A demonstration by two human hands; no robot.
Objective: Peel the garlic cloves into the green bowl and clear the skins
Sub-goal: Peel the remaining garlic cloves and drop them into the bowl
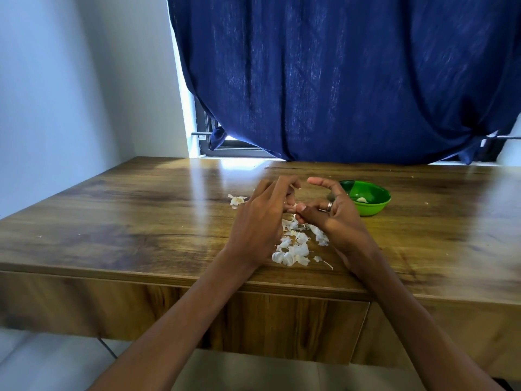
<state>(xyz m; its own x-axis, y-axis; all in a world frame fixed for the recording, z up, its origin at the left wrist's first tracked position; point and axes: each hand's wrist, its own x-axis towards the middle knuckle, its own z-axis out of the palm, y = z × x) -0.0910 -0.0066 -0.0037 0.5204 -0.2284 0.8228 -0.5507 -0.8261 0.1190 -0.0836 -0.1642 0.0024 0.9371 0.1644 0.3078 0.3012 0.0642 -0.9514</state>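
Observation:
My left hand point(260, 221) and my right hand point(335, 213) meet over the wooden table point(141, 215), fingertips together around a garlic clove point(294, 208) that is mostly hidden between them. Both hands pinch it; the right index finger arches up above it. A pile of white garlic skins point(296, 246) lies on the table just below the hands. The green bowl point(372, 208) stands to the right of my right hand, with a peeled clove point(361, 199) inside it.
A small clump of garlic skin point(236, 199) lies left of my left hand. A dark blue curtain point(338, 80) hangs behind the table's far edge. The table's front edge runs under my forearms.

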